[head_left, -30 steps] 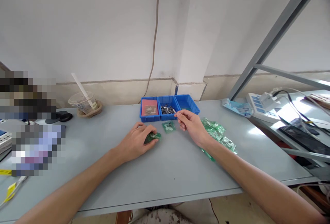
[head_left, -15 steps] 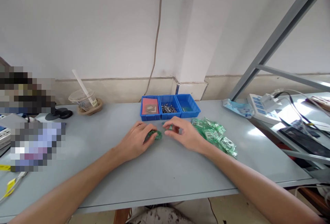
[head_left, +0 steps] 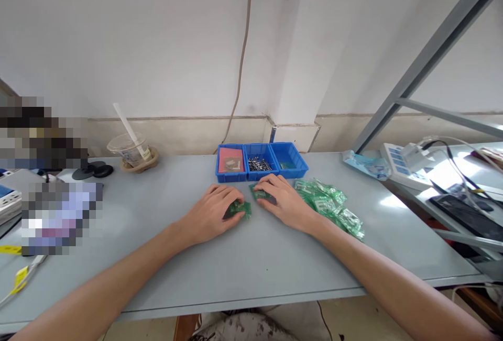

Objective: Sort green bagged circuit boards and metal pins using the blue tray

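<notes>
My left hand (head_left: 212, 216) rests on the grey table (head_left: 251, 267) with its fingers curled round a small green packet (head_left: 240, 209). My right hand (head_left: 282, 202) lies palm down just right of it, fingertips pressed on a second small green packet (head_left: 255, 190). Both hands sit in front of three joined blue bins (head_left: 261, 162): the left one holds a red card, the middle one small metal pins, the right one is nearly bare. A heap of green packets (head_left: 330, 206) lies beside my right wrist.
A plastic cup with a straw (head_left: 130, 151) stands at the back left near a black object (head_left: 93, 170). A blue-white pouch (head_left: 365, 165), a power strip (head_left: 401, 158) with cables and a grey slanted frame post (head_left: 424, 63) are on the right.
My right hand left the pin bin, came down to the table and now presses on the loose green packet. My left hand stayed on its packet.
</notes>
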Available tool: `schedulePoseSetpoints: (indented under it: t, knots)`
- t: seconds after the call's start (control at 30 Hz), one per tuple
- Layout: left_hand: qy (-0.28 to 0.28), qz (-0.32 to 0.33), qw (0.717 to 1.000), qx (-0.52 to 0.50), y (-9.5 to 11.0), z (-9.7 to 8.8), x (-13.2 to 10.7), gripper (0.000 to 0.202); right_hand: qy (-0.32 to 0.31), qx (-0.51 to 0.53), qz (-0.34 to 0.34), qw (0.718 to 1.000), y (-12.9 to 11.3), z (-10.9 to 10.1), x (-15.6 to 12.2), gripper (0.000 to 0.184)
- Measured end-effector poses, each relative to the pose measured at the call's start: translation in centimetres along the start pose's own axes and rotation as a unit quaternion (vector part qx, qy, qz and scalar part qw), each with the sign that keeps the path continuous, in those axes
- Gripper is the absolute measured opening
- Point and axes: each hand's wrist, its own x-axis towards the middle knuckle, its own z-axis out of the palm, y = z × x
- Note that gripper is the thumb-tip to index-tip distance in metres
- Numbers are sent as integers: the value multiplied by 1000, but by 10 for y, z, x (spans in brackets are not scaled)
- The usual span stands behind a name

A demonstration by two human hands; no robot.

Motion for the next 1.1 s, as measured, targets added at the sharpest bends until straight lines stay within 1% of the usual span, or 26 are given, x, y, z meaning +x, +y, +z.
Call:
schedulePoseSetpoints:
  t: [0.1, 0.23, 0.33, 0.43, 0.53, 0.63, 0.73, 0.8, 0.83, 0.93, 1.0, 1.03, 1.1]
  knots:
    - [-2, 0, 1000, 4, -2, 2, 0, 15, -7, -20, 0, 1000, 2, 3, -1, 29]
    - [9, -12, 1000, 18, -5, 5, 1, 13, -10, -17, 5, 1000, 2, 4, 0, 26]
    - [16, -15, 999, 28, -5, 4, 1, 12, 1, -10, 14, 1000, 1, 2, 1, 26]
    - [19, -10, 1000, 20, -4, 1, 2, 12, 14, 12, 35, 999, 1, 2, 2, 31]
    - [29, -8, 1000, 8, -1, -1, 2, 19, 46, 70, 71, 994, -1, 1, 2, 31]
    - [56, -17, 998, -14, 0, 0, 2, 25, 72, 182, 121, 973, -7, 1, 3, 25]
    - [81, -21, 996, -30, -2, 4, 1, 41, 53, 317, 145, 936, -13, 1, 4, 18]
    - [93, -10, 995, -31, -2, 6, 0, 50, 39, 373, 145, 916, -15, 1, 5, 17]
    - [95, 1, 995, -29, -2, 6, 0, 50, 37, 391, 146, 908, -15, 1, 6, 17]
    - [96, 32, 995, -17, -2, 6, 1, 44, 44, 442, 157, 882, -14, 1, 8, 24]
    - [106, 39, 994, -11, -2, 6, 1, 39, 41, 470, 166, 866, -13, 1, 9, 30]
    - [113, 41, 993, -9, -2, 6, 1, 35, 35, 475, 168, 863, -12, 2, 9, 32]
    - [126, 45, 991, -5, -3, 6, 1, 24, 21, 463, 166, 870, -12, 3, 8, 31]
